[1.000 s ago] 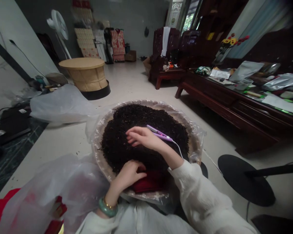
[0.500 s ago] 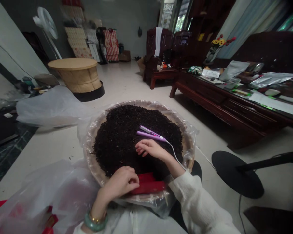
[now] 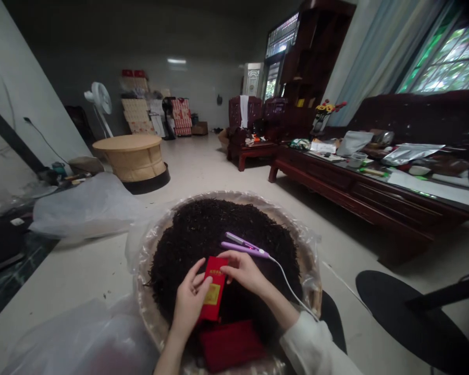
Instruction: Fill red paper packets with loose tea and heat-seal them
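A wide round basket [image 3: 148, 250] lined with clear plastic holds a heap of dark loose tea leaves [image 3: 207, 229]. My left hand [image 3: 189, 304] grips a small red packet [image 3: 213, 289] with a gold label, holding it upright over the leaves. My right hand [image 3: 244, 271] pinches the packet's top edge. A purple two-armed heat sealer [image 3: 244, 246] lies on the leaves just beyond my right hand, its white cord [image 3: 293, 294] trailing right. A stack of red packets [image 3: 230, 344] rests at the basket's near edge.
Clear plastic bags lie at the left [image 3: 86, 205] and near left [image 3: 78, 338]. A long dark wooden table [image 3: 359, 192] with silver bags runs along the right. A round black stand base [image 3: 410, 317] is on the floor at right. A round wooden tub [image 3: 135, 156] and a fan [image 3: 97, 99] stand behind.
My left hand lifted one red packet off the stack and raised it over the leaves. My right hand came off the leaves onto the packet's top. The view tilted up.
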Demonstrator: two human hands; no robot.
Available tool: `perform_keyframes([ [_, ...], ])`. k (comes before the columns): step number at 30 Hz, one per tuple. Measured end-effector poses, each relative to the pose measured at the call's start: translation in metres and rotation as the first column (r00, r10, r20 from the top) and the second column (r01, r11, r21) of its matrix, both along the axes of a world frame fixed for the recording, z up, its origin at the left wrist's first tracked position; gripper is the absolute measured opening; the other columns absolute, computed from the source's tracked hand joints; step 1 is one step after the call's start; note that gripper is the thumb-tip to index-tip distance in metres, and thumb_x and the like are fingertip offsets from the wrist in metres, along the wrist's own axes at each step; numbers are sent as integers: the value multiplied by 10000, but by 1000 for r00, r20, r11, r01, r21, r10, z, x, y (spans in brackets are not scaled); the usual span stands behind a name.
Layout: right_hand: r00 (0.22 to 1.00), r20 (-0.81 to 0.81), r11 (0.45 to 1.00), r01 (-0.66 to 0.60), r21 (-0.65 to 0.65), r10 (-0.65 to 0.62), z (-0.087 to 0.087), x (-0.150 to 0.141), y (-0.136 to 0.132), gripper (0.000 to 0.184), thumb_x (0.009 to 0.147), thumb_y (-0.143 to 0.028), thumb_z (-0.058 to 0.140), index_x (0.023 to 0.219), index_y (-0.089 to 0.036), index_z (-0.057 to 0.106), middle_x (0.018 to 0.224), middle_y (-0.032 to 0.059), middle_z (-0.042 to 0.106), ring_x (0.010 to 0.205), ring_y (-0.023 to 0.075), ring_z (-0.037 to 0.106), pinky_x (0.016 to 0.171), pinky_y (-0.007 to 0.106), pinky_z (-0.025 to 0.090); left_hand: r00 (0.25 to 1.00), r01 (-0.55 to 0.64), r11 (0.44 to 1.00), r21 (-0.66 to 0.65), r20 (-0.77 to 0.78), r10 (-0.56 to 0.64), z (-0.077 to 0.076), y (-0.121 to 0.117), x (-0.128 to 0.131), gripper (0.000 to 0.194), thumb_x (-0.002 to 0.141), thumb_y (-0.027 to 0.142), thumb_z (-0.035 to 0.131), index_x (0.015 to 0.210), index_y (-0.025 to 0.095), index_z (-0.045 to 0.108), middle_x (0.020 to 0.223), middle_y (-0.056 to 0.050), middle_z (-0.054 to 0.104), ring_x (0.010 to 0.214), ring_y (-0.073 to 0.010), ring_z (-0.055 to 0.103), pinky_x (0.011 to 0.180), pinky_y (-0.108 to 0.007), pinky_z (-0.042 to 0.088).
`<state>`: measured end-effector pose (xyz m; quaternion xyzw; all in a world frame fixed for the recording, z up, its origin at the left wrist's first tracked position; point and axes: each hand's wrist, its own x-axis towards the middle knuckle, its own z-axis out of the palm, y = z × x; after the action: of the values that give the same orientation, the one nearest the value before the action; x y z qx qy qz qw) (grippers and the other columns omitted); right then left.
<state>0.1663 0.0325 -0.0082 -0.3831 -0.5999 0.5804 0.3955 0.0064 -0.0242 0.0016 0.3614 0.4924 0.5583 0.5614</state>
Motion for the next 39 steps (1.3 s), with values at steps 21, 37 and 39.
perform_keyframes([
  [21, 820, 424, 532, -178, 827, -385, 6, -12, -12, 171, 884, -184, 520, 715, -181, 545, 745, 51, 560, 728, 189, 481, 614, 298, 411, 893, 44, 981, 188, -449, 45, -30, 1, -5, 584, 765, 380, 621, 1296, 155, 532, 569, 38, 656, 547, -134, 605, 597, -214, 499],
  [37, 760, 570, 845, -496, 201, 311, 39, -10, -4, 228, 794, -235, 629, 615, -162, 506, 559, -74, 429, 528, 71, 373, 587, 213, 338, 688, 186, 963, 195, -725, 14, 1, 19, -21, 313, 848, 393, 446, 732, 182, 646, 587, 8, 630, 542, -141, 582, 533, -221, 422],
  [39, 755, 564, 865, -484, 135, 335, 39, -12, 0, 280, 835, -242, 561, 581, -157, 478, 539, -69, 371, 510, 69, 339, 511, 204, 288, 627, 231, 947, 224, -778, 31, 1, 21, -20, 296, 876, 358, 430, 767, 195, 651, 621, 7, 666, 554, -142, 615, 548, -223, 446],
])
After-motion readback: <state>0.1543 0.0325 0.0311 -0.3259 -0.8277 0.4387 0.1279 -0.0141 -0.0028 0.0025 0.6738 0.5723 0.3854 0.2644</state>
